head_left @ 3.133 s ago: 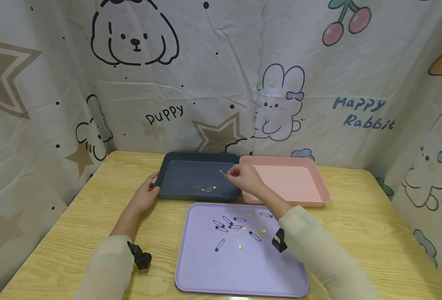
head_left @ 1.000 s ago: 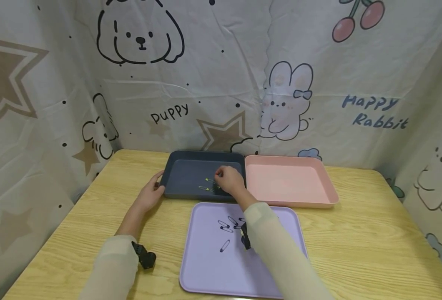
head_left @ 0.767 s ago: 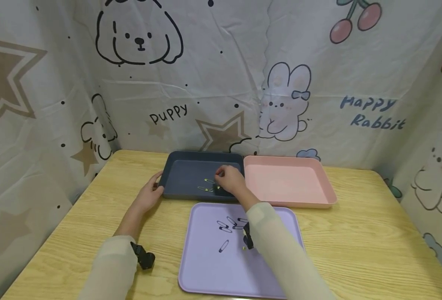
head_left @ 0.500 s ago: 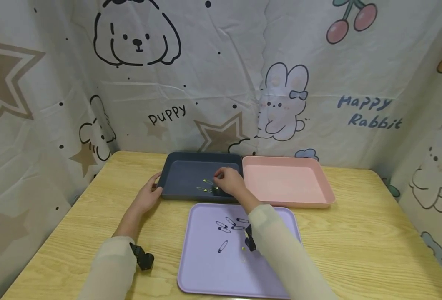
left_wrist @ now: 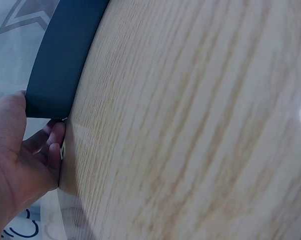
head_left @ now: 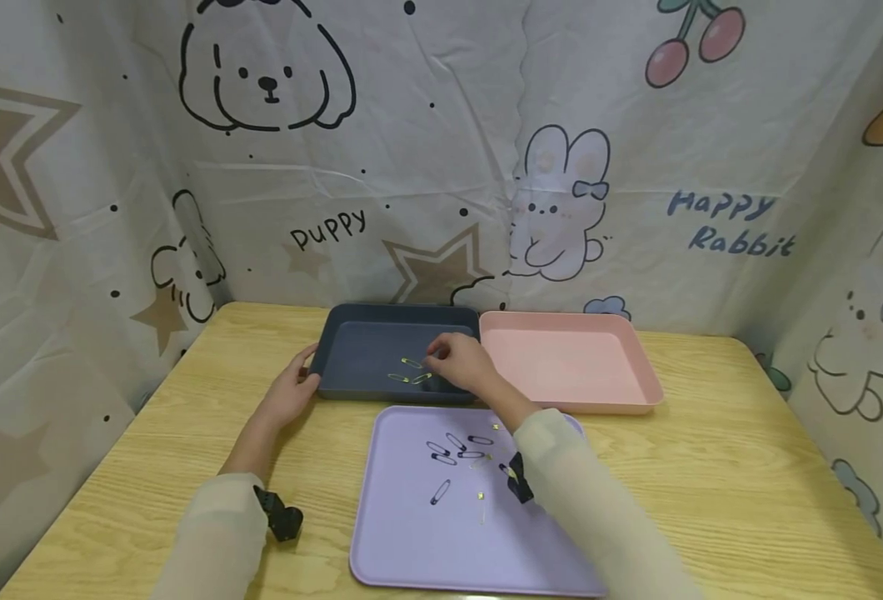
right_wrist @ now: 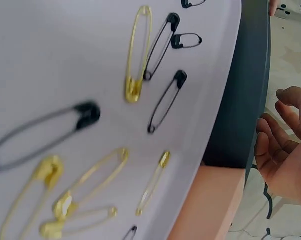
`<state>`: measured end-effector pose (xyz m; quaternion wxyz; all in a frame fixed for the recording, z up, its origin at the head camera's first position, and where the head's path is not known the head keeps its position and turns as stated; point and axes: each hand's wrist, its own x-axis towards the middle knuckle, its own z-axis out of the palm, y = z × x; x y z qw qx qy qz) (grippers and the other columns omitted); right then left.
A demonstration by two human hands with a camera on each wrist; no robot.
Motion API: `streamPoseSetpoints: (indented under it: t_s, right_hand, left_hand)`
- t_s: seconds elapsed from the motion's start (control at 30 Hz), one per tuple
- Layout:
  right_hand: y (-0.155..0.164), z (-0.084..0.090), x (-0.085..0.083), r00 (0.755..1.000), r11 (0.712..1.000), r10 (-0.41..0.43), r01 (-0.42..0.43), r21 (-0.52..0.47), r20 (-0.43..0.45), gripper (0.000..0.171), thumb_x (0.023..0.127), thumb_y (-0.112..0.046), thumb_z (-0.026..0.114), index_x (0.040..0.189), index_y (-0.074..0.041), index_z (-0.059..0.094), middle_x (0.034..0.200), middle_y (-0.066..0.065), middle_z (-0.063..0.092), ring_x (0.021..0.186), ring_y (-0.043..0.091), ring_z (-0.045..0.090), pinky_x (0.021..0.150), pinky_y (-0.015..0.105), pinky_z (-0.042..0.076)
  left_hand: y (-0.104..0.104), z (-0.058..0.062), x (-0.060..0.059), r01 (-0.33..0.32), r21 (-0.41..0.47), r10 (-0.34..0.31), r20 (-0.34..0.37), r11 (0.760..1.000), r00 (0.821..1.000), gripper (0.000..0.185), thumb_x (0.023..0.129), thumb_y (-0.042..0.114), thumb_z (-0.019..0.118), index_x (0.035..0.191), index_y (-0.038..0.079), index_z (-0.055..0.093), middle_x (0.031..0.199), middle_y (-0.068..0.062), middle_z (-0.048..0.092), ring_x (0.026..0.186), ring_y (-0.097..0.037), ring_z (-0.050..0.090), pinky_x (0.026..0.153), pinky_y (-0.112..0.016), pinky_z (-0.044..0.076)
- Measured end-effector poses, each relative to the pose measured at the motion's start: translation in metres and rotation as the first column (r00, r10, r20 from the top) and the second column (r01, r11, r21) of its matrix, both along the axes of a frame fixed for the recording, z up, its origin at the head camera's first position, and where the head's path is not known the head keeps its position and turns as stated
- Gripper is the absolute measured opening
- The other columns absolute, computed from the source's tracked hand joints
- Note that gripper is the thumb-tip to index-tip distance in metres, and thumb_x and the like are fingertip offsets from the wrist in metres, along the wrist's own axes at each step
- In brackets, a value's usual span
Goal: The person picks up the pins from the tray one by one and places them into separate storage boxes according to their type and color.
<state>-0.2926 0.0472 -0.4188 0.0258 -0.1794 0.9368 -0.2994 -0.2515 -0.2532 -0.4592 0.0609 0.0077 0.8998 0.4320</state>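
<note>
Dark blue plastic is what the left hand (head_left: 289, 393) rests against: its relaxed fingers touch the left wall of the blue tray (head_left: 351, 350) without curling round it, steadying it on the wooden table (head_left: 711, 467). Inside that tray lie three gold safety pins (head_left: 411, 371) near the front middle, each flat, with its long axis running roughly left to right, two of them meeting in a shallow V. The right hand (head_left: 460, 362) hovers just beside them, fingers loosely spread and, as far as the wrist view shows, holding nothing. To do this well, I would judge that the hand should lift straight up so no fingertip drags the pins. Nearer the person, the purple tray (head_left: 411, 550) carries loose black pins (head_left: 456, 450) and gold ones, pointing various ways. The pink tray (head_left: 636, 392) sits right.
</note>
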Motion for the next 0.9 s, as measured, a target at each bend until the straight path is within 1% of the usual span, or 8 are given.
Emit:
streamPoseSetpoints:
  t_s: [0.17, 0.4, 0.5, 0.63, 0.77, 0.9]
  right_hand:
    - [0.008, 0.008, 0.007, 1.000, 1.000, 0.002, -0.003, -0.015, -0.016, 0.020, 0.086, -0.025, 0.063, 0.102, -0.014, 0.068, 0.097, 0.006, 0.065, 0.084, 0.018, 0.060, 0.074, 0.032, 0.047]
    - [0.020, 0.014, 0.019, 0.997, 1.000, 0.024, -0.025, -0.003, -0.074, 0.021, 0.086, -0.025, 0.063, 0.102, -0.012, 0.068, 0.094, 0.005, 0.065, 0.085, 0.018, 0.059, 0.075, 0.033, 0.047]
    - [0.026, 0.015, 0.023, 0.997, 0.999, 0.030, -0.032, -0.019, -0.071, 0.021, 0.087, -0.024, 0.063, 0.103, -0.012, 0.068, 0.096, 0.005, 0.064, 0.086, 0.018, 0.059, 0.076, 0.033, 0.047]
    - [0.034, 0.016, 0.029, 0.997, 0.999, 0.045, -0.047, -0.027, -0.060, 0.021, 0.087, -0.024, 0.063, 0.103, -0.012, 0.068, 0.096, 0.004, 0.064, 0.084, 0.016, 0.056, 0.074, 0.030, 0.046]
    - [0.042, 0.015, 0.034, 0.995, 0.997, 0.071, -0.074, -0.036, -0.066, 0.019, 0.086, -0.023, 0.064, 0.101, -0.012, 0.068, 0.092, 0.003, 0.064, 0.077, 0.013, 0.053, 0.069, 0.027, 0.044]
    - [0.051, 0.013, 0.041, 0.994, 0.994, 0.088, -0.091, -0.054, -0.058, 0.018, 0.086, -0.021, 0.065, 0.099, -0.011, 0.069, 0.089, 0.001, 0.063, 0.075, 0.013, 0.051, 0.067, 0.026, 0.043]
  left_hand:
    - [0.000, 0.000, 0.000, -0.007, 0.010, 0.006, 0.009, 1.000, 1.000, 0.059, 0.098, 0.019, 0.035, 0.152, 0.018, 0.012, 0.137, -0.029, 0.040, 0.123, -0.039, 0.042, 0.089, -0.044, 0.040]
    - [0.001, 0.002, 0.001, -0.007, 0.007, 0.007, 0.018, 1.000, 1.000, 0.059, 0.098, 0.019, 0.035, 0.152, 0.018, 0.011, 0.137, -0.030, 0.039, 0.123, -0.039, 0.041, 0.085, -0.040, 0.039]
    - [0.001, 0.002, 0.002, -0.008, 0.002, 0.008, 0.022, 1.000, 1.000, 0.059, 0.098, 0.020, 0.035, 0.152, 0.019, 0.011, 0.138, -0.030, 0.038, 0.124, -0.039, 0.041, 0.086, -0.040, 0.040]
    - [0.002, 0.003, 0.002, -0.011, -0.002, 0.011, 0.029, 1.000, 1.000, 0.059, 0.099, 0.020, 0.035, 0.152, 0.020, 0.010, 0.139, -0.030, 0.037, 0.124, -0.040, 0.041, 0.085, -0.040, 0.040]
    - [0.002, 0.003, 0.003, -0.011, 0.004, 0.011, 0.034, 1.000, 0.999, 0.059, 0.099, 0.020, 0.035, 0.152, 0.020, 0.010, 0.138, -0.030, 0.037, 0.123, -0.040, 0.041, 0.082, -0.037, 0.040]
    - [0.002, 0.004, 0.003, -0.010, 0.011, 0.010, 0.031, 1.000, 0.999, 0.059, 0.098, 0.019, 0.035, 0.152, 0.019, 0.010, 0.137, -0.030, 0.038, 0.122, -0.040, 0.042, 0.081, -0.035, 0.040]
